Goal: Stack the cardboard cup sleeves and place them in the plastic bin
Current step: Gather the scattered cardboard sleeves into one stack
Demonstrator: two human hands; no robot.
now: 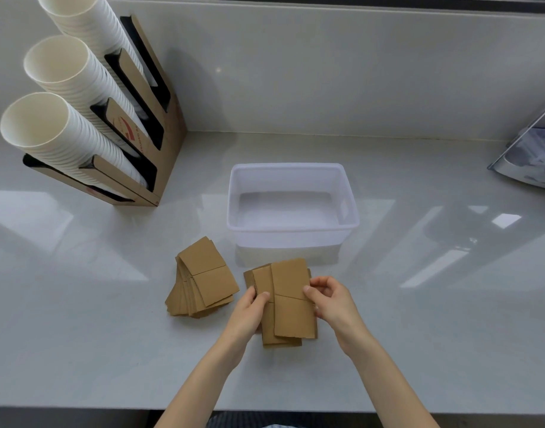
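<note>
A bunch of flat brown cardboard cup sleeves (288, 304) lies on the white counter, just in front of the clear plastic bin (292, 233). My left hand (249, 310) pinches its left edge and my right hand (329, 301) grips its right edge. The sleeves in this bunch are slightly out of line with each other. A second, fanned pile of sleeves (201, 278) rests on the counter to the left, apart from both hands. Nothing lies inside the bin.
A cardboard cup holder (141, 149) with three slanted stacks of white paper cups (49, 131) stands at the back left. A grey tilted object (533, 156) sits at the right edge. The counter's front edge (110, 409) runs near my forearms.
</note>
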